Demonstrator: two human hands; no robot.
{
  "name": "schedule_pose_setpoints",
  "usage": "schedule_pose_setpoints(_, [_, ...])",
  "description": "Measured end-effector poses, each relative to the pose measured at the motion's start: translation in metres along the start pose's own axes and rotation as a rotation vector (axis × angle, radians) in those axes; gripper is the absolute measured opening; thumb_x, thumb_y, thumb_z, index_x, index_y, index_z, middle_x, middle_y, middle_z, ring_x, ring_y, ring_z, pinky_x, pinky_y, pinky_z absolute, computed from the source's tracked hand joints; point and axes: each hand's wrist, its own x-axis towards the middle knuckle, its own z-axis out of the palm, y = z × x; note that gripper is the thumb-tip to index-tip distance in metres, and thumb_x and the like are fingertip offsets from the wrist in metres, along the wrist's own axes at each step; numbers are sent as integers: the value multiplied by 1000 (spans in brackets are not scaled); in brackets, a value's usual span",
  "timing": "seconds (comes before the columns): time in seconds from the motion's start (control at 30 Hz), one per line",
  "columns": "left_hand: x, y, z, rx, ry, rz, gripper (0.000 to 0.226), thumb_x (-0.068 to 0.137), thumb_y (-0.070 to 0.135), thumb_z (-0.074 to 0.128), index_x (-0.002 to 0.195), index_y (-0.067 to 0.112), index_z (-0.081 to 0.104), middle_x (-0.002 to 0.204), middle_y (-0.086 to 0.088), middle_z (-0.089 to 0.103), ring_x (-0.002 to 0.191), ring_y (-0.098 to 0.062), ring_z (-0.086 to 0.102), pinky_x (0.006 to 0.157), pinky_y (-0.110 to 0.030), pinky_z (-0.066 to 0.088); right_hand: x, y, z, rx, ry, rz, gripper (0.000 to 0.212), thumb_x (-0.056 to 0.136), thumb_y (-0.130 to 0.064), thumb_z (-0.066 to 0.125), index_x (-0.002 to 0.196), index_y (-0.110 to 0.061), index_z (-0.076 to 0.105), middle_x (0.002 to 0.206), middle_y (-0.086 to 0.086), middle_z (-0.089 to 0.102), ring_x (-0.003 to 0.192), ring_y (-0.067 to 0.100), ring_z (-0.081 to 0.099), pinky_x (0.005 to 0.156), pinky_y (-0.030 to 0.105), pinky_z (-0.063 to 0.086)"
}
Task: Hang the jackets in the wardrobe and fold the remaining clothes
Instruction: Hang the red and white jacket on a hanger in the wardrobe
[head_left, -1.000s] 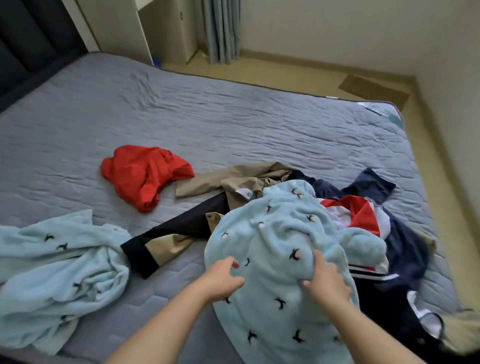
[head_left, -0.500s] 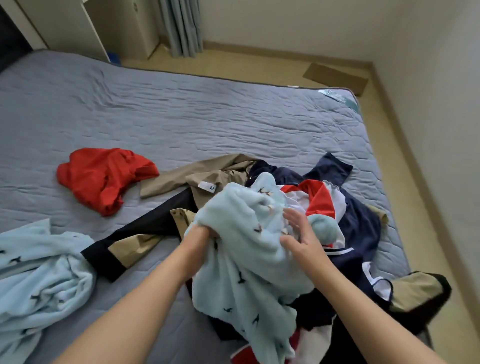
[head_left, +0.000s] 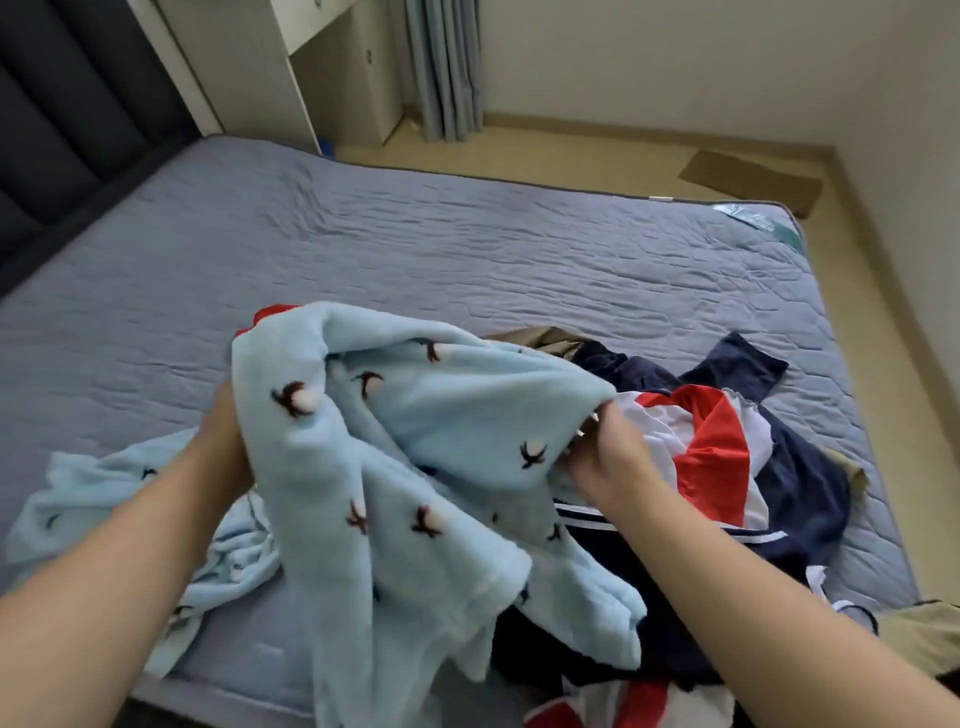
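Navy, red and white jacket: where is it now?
Head view, right of centre: the jacket lies crumpled on the bed, beyond the right hand, beside the light blue fleece.

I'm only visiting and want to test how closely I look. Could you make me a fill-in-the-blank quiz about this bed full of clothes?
1. The left hand and right hand both grip a patterned fleece garment coloured light ____.
2. The jacket beside the right hand is navy, white and ____.
3. A second fleece piece lies on the bed at the person's ____ side.
Missing words: blue; red; left.
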Motion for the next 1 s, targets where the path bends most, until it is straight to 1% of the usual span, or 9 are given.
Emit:
schedule_pose_setpoints(0.07, [18,14,-35,81,-268,-124,30,94,22,51,99,-5,61,75,-6,68,72,-24,57,58,-24,39,-1,-24,22,11,-18,-56,30,99,-25,39,81,-16,61,72,3,55,62,16,49,62,30,46])
schedule_pose_setpoints(0.17, [40,32,-73,315,-193,79,43,83,33,43,94,-2,65,94,-29,63,87,-41,57,71,-38,40,-10,-49,61,-112,-82,-98,29,100,-17,33,90,-15,61,66,3,65,61,20,59,56,35,53])
schedule_pose_setpoints(0.3, [76,73,-106,87,-41,-32,29,90,12,41,105,18,65,102,-21,67,85,-42,64,74,-49,56,-29,-94,136,-309,-101,-183,29,100,-15,30,94,-15,59,84,10,64,61,21,62,49,29,52])
schedule_pose_setpoints(0.37, [99,115,-123,-120,-25,-79,30,93,6,41,114,12,62,109,-15,64,93,-35,63,84,-51,54,-38,-118,184,-388,-134,-272,30,101,-14,30,89,-15,57,95,12,62,76,25,62,53,33,54])
schedule_pose_setpoints(0.5, [137,206,-152,-424,-98,80,32,94,6,34,106,13,63,112,-10,61,108,-31,58,95,-45,50,-61,-162,285,-720,-291,-737,19,93,-11,39,85,-7,56,81,8,54,78,24,56,67,44,56])
schedule_pose_setpoints(0.63, [167,218,-152,-39,-312,334,54,87,2,35,132,30,46,136,-18,46,112,-31,53,88,-40,50,-56,-157,326,-1083,-409,-1001,27,94,-13,44,116,-12,59,107,3,61,96,20,56,78,28,44])
schedule_pose_setpoints(0.77, [161,131,-105,725,-464,34,69,98,13,32,151,22,-11,155,-22,13,138,-39,28,109,-44,32,-4,-89,267,-1595,-378,-719,46,95,-16,47,141,-16,41,143,6,46,128,25,45,99,31,38])
schedule_pose_setpoints(0.83, [136,78,-76,754,-607,-88,64,100,16,31,152,10,-6,155,-22,15,138,-35,26,114,-39,25,22,-47,210,-1743,-381,-530,45,95,-18,48,140,-17,42,143,6,46,130,24,44,102,30,36])
schedule_pose_setpoints(1.0, [55,-7,-3,790,-891,9,55,94,15,44,147,10,28,150,-10,34,135,-25,37,105,-28,32,54,25,65,-1822,-342,-250,36,94,-22,46,128,-13,53,130,5,57,123,24,51,96,28,39])
